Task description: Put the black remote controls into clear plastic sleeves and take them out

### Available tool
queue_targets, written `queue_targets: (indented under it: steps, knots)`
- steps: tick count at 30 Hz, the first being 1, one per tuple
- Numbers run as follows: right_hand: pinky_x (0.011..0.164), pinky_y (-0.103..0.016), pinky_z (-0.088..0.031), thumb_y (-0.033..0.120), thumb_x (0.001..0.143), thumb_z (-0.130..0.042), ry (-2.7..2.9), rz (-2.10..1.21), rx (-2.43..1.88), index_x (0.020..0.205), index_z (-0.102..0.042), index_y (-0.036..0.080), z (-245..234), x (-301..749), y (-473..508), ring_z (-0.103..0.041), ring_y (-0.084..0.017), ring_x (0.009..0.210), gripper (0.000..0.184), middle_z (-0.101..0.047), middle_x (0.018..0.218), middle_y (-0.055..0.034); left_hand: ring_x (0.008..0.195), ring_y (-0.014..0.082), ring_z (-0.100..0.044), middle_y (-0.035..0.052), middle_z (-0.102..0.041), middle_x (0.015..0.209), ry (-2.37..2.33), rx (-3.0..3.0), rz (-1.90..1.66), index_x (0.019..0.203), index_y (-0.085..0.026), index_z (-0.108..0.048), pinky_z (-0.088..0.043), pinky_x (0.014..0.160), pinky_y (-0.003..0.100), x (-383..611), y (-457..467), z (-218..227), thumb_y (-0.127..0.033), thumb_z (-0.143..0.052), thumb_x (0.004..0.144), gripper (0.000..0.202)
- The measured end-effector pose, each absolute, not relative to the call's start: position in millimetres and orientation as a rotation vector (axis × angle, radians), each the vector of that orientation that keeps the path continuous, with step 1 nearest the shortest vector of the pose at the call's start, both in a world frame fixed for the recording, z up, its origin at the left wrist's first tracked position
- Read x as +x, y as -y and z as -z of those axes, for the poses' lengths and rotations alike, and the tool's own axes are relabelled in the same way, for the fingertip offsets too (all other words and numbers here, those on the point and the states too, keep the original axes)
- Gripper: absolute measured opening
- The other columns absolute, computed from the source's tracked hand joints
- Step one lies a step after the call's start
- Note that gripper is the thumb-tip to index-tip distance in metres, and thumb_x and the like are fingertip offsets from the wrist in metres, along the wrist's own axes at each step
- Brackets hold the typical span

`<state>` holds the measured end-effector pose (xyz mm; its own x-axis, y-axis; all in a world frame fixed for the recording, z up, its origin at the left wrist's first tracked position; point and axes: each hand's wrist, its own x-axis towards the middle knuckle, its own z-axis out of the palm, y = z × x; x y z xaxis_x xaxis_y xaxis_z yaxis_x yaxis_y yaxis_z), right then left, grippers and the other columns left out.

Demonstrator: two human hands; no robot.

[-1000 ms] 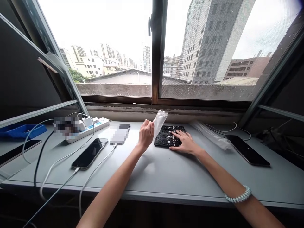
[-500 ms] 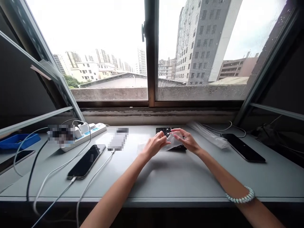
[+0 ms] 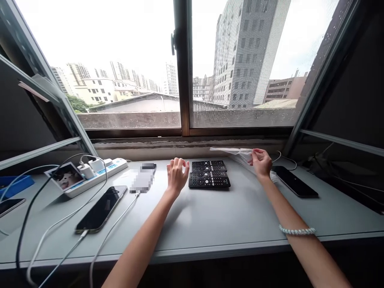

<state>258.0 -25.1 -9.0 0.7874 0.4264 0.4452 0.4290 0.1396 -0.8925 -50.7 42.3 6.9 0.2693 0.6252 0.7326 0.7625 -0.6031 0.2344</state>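
Black remote controls (image 3: 210,180) lie side by side on the grey desk, their buttons facing up. To their left, my left hand (image 3: 176,176) is raised with its fingers loosely curved and apart, and nothing shows in it. My right hand (image 3: 261,162) pinches the end of a thin clear plastic bag (image 3: 238,151), which stretches out leftward above the far side of the desk. Beneath it more clear plastic (image 3: 240,161) lies on the desk, partly hidden by the bag and the hand.
A dark phone (image 3: 295,182) lies at the right. On the left are another phone (image 3: 102,210) with a cable plugged in, a blurred-out device (image 3: 142,180), a white power strip (image 3: 112,169) and a blue tray (image 3: 18,186). Loose cables cross the left side. The window stands behind.
My hands have moved apart, the left one leftward and empty. My right hand has carried the plastic bag rightward, uncovering the remote controls. The view has shifted slightly.
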Motion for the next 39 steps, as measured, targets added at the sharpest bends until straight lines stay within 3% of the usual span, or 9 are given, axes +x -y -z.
queue_targets:
  steps: [4,8,13,21,25,30,35,39]
  knots:
    - [0.056,-0.031,-0.046,0.026,0.075,-0.046,0.522,0.164,-1.737,0.109,-0.054,0.015,15,283,38,-0.058,-0.018,0.059,0.037,-0.064,0.087,-0.0114,0.082,0.0192,-0.049,0.0033,-0.056,0.084,1.268,-2.428,1.264,0.08,-0.02,-0.047,-0.037,0.077,0.034,-48,-40,-4,-0.029,-0.037,0.089,0.015]
    - [0.071,-0.043,-0.041,0.027,0.069,-0.053,0.444,0.258,-2.068,0.105,-0.058,0.019,20,293,45,-0.056,-0.026,0.075,0.037,-0.061,0.08,-0.0105,0.085,0.019,-0.049,0.0035,-0.057,0.088,1.171,-2.504,1.246,0.088,-0.02,-0.046,-0.037,0.077,0.033,-43,-38,1,-0.027,-0.039,0.089,0.01]
    - [0.08,-0.044,-0.035,0.031,0.065,-0.056,0.606,0.421,-2.088,0.089,-0.064,0.019,23,295,46,-0.051,-0.026,0.086,0.027,-0.056,0.098,-0.011,0.089,0.0191,-0.049,0.0038,-0.056,0.093,1.034,-2.604,1.15,0.09,-0.021,-0.048,-0.039,0.079,0.033,-37,-32,7,-0.025,-0.04,0.088,0.01]
    - [0.093,-0.043,-0.023,0.036,0.068,-0.054,0.893,0.666,-2.104,0.107,-0.06,0.019,32,292,33,-0.045,-0.027,0.104,0.043,-0.053,0.114,-0.0103,0.094,0.0194,-0.049,0.004,-0.056,0.097,1.009,-2.65,1.095,0.093,-0.021,-0.05,-0.039,0.082,0.034,-35,-30,9,-0.025,-0.04,0.088,0.012]
    - [0.091,-0.043,-0.026,0.041,0.074,-0.049,1.01,0.483,-2.283,0.116,-0.057,0.018,38,293,30,-0.045,-0.028,0.108,0.049,-0.053,0.12,-0.0129,0.094,0.0194,-0.049,0.0041,-0.056,0.098,1.011,-2.657,1.077,0.093,-0.021,-0.05,-0.038,0.083,0.034,-35,-29,8,-0.026,-0.039,0.088,0.013]
    - [0.085,-0.045,-0.032,0.041,0.08,-0.046,1.102,0.167,-2.449,0.111,-0.062,0.017,43,301,30,-0.055,-0.029,0.098,0.042,-0.064,0.104,-0.0142,0.094,0.0192,-0.049,0.0043,-0.056,0.099,1.002,-2.675,1.051,0.093,-0.022,-0.051,-0.038,0.083,0.034,-35,-28,6,-0.024,-0.039,0.088,0.013]
    - [0.082,-0.042,-0.036,0.035,0.076,-0.055,1.142,0.16,-2.462,0.105,-0.067,0.021,43,302,29,-0.059,-0.028,0.091,0.034,-0.067,0.097,-0.0112,0.094,0.019,-0.049,0.0045,-0.056,0.099,1.017,-2.687,0.998,0.093,-0.021,-0.05,-0.038,0.084,0.034,-34,-28,6,-0.025,-0.038,0.088,0.013]
    - [0.08,-0.039,-0.037,0.031,0.082,-0.047,1.051,0.201,-2.449,0.098,-0.07,0.019,39,303,29,-0.059,-0.025,0.088,0.03,-0.067,0.093,-0.0122,0.092,0.0187,-0.05,0.0047,-0.055,0.097,1.0,-2.699,0.944,0.092,-0.02,-0.051,-0.039,0.083,0.034,-33,-28,8,-0.025,-0.038,0.089,0.015]
